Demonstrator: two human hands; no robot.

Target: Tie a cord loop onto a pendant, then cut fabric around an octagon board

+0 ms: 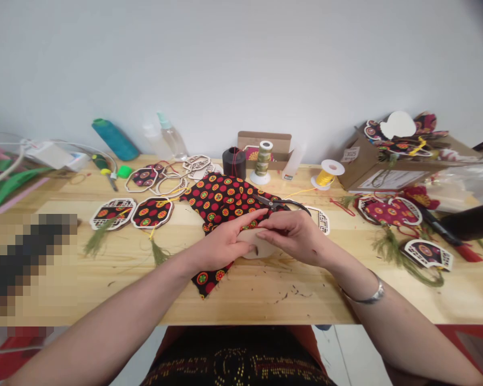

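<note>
Between my two hands is a pale flat board piece [261,247] with rounded edges, low over the wooden table. My left hand [227,242] grips its left side, thumb on top. With bent fingers my right hand [292,236] pinches the upper right edge, where a bit of patterned cloth seems to show. Black cloth with red and yellow flower rounds [221,198] spreads behind and under my left hand, one corner reaching toward me. Black-handled scissors [271,202] rest on that cloth, just beyond my right hand. My fingertips partly hide the board's far edge.
Framed cloth ornaments with green tassels lie left [152,213] and right [426,253]. Along the wall stand a black thread cone [234,163], a metallic thread spool [262,163], a yellow cord spool [326,176] and a spray bottle [171,136]. A filled cardboard box [362,161] sits back right.
</note>
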